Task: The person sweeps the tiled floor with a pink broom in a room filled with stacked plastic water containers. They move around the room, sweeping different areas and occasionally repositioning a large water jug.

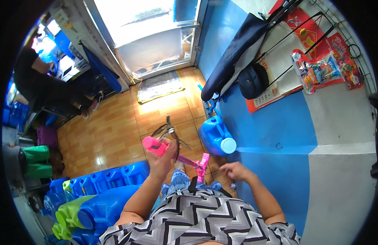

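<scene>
My left hand (161, 161) is closed around a pink pole-like tool (185, 160), whose exact kind I cannot make out. Its thick pink end (154, 145) sticks out past my fingers. A metal fitting with dark straps (169, 131) is beside that end. Toward my legs the thin shaft meets a pink bracket-like piece (203, 166). My right hand (234, 170) holds nothing, its fingers loosely bent and apart. It hovers nearest a blue water jug (217, 136) with a pale cap, standing on the floor by the wall.
Several blue jugs (134, 173) and green ones (70, 212) stand at lower left. A person (42, 81) is at a desk on the far left. Ahead, a mat (159, 87) lies before the glass door (152, 53). Bags (238, 57) and packaged toys (319, 71) hang on the right wall.
</scene>
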Action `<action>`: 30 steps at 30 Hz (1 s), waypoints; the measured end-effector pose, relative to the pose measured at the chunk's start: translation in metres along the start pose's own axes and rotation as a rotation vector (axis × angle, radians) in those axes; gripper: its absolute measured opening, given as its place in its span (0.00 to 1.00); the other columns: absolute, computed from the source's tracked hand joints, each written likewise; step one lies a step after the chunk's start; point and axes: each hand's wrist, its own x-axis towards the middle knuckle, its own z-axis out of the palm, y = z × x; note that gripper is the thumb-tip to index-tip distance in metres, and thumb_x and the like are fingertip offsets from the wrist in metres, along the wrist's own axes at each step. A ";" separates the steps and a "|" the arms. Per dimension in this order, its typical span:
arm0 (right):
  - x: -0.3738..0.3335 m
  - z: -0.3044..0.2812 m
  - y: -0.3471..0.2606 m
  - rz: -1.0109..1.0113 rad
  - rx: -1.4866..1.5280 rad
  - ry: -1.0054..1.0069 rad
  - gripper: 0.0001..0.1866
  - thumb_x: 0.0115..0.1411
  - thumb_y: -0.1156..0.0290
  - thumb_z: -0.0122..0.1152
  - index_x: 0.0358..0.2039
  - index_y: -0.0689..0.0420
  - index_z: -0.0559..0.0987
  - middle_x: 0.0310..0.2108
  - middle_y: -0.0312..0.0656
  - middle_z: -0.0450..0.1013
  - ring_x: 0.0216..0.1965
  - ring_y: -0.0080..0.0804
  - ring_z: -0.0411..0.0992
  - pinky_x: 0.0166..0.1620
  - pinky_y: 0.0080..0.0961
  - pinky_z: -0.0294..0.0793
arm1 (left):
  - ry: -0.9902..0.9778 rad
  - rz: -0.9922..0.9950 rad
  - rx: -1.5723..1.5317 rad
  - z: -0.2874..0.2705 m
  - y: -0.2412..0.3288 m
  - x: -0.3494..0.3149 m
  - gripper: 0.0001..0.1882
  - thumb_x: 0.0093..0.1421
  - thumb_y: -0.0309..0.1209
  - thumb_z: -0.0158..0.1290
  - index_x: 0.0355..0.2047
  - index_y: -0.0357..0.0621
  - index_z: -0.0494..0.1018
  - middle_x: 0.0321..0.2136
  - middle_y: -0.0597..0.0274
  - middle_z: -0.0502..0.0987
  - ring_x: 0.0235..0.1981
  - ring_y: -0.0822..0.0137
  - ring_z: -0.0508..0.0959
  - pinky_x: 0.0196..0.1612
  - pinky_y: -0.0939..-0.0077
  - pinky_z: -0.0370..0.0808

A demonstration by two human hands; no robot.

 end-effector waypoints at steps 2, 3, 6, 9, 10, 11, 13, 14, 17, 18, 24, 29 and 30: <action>0.020 -0.013 0.034 0.049 -0.234 0.275 0.21 0.46 0.79 0.47 0.41 0.54 0.77 0.27 0.44 0.76 0.30 0.36 0.76 0.36 0.29 0.74 | -0.017 0.006 0.020 -0.009 0.018 0.004 0.09 0.57 0.33 0.53 0.23 0.47 0.66 0.16 0.69 0.64 0.17 0.74 0.64 0.35 0.70 0.69; 0.026 -0.017 0.052 0.106 -0.370 0.352 0.20 0.46 0.78 0.48 0.41 0.54 0.77 0.28 0.46 0.76 0.30 0.38 0.75 0.37 0.30 0.74 | -0.039 0.050 0.049 -0.012 0.023 0.007 0.09 0.56 0.31 0.55 0.24 0.46 0.66 0.17 0.70 0.65 0.18 0.76 0.65 0.30 0.75 0.66; 0.045 -0.027 0.103 0.200 -0.303 0.361 0.18 0.45 0.76 0.49 0.39 0.54 0.78 0.29 0.47 0.76 0.33 0.40 0.75 0.38 0.32 0.73 | -0.049 0.173 0.139 -0.019 0.027 0.013 0.10 0.55 0.30 0.58 0.26 0.43 0.66 0.19 0.72 0.66 0.19 0.79 0.65 0.21 0.86 0.61; 0.059 -0.031 0.144 0.280 -0.189 0.321 0.17 0.45 0.74 0.51 0.37 0.54 0.79 0.31 0.48 0.76 0.35 0.44 0.74 0.40 0.35 0.73 | 0.068 0.170 0.155 -0.032 0.028 0.026 0.11 0.55 0.31 0.57 0.27 0.43 0.66 0.20 0.72 0.66 0.19 0.79 0.64 0.21 0.87 0.60; 0.064 -0.033 0.155 0.288 -0.208 0.330 0.16 0.45 0.73 0.52 0.36 0.55 0.80 0.31 0.48 0.76 0.35 0.44 0.74 0.40 0.34 0.73 | 0.120 0.182 0.148 -0.034 0.028 0.029 0.11 0.55 0.32 0.57 0.27 0.43 0.65 0.20 0.72 0.65 0.19 0.79 0.64 0.21 0.86 0.60; 0.069 -0.035 0.165 0.328 -0.236 0.336 0.16 0.44 0.73 0.52 0.36 0.55 0.80 0.31 0.48 0.76 0.35 0.43 0.74 0.40 0.34 0.73 | 0.168 0.197 0.198 -0.036 0.028 0.034 0.11 0.56 0.32 0.56 0.25 0.44 0.65 0.18 0.71 0.65 0.18 0.78 0.63 0.25 0.82 0.62; 0.085 -0.042 0.182 0.383 -0.249 0.300 0.16 0.43 0.71 0.55 0.35 0.56 0.80 0.32 0.49 0.76 0.36 0.43 0.75 0.41 0.33 0.73 | 0.230 0.244 0.241 -0.037 0.029 0.042 0.10 0.58 0.33 0.52 0.23 0.46 0.64 0.15 0.69 0.63 0.16 0.75 0.62 0.32 0.75 0.67; 0.100 -0.049 0.189 0.386 -0.298 0.261 0.16 0.42 0.70 0.56 0.35 0.56 0.80 0.32 0.49 0.76 0.36 0.42 0.75 0.41 0.32 0.73 | 0.251 0.263 0.224 -0.037 0.030 0.047 0.11 0.59 0.32 0.51 0.22 0.46 0.63 0.14 0.69 0.62 0.16 0.75 0.61 0.33 0.74 0.68; 0.153 -0.071 0.204 0.397 -0.326 0.162 0.22 0.40 0.66 0.61 0.40 0.56 0.78 0.37 0.49 0.75 0.40 0.43 0.74 0.45 0.32 0.72 | 0.324 0.312 0.188 -0.030 0.033 0.057 0.12 0.60 0.32 0.50 0.21 0.47 0.61 0.13 0.69 0.60 0.16 0.75 0.61 0.33 0.73 0.68; 0.174 -0.074 0.207 0.375 -0.335 0.182 0.24 0.40 0.65 0.61 0.41 0.57 0.78 0.39 0.49 0.75 0.41 0.43 0.73 0.46 0.32 0.72 | 0.362 0.336 0.172 -0.026 0.034 0.062 0.13 0.60 0.32 0.49 0.21 0.47 0.61 0.13 0.69 0.59 0.16 0.74 0.60 0.36 0.71 0.68; 0.297 -0.091 0.234 0.403 -0.254 0.057 0.33 0.38 0.61 0.66 0.47 0.62 0.74 0.46 0.53 0.71 0.48 0.43 0.70 0.50 0.31 0.69 | 0.458 0.489 0.278 -0.002 0.025 0.088 0.14 0.60 0.36 0.49 0.21 0.46 0.61 0.12 0.67 0.61 0.15 0.72 0.63 0.37 0.67 0.68; 0.372 -0.067 0.283 0.617 -0.079 0.123 0.32 0.35 0.64 0.70 0.42 0.66 0.75 0.41 0.51 0.73 0.42 0.41 0.73 0.45 0.32 0.70 | 0.605 0.503 0.419 0.014 0.018 0.098 0.17 0.63 0.41 0.45 0.19 0.48 0.59 0.12 0.66 0.60 0.17 0.69 0.66 0.40 0.65 0.67; 0.383 -0.059 0.290 0.654 -0.045 0.183 0.27 0.35 0.67 0.70 0.37 0.65 0.76 0.36 0.48 0.75 0.37 0.40 0.74 0.42 0.33 0.71 | 0.587 0.513 0.428 0.015 0.018 0.100 0.18 0.63 0.41 0.44 0.19 0.48 0.59 0.12 0.66 0.60 0.17 0.69 0.66 0.40 0.66 0.66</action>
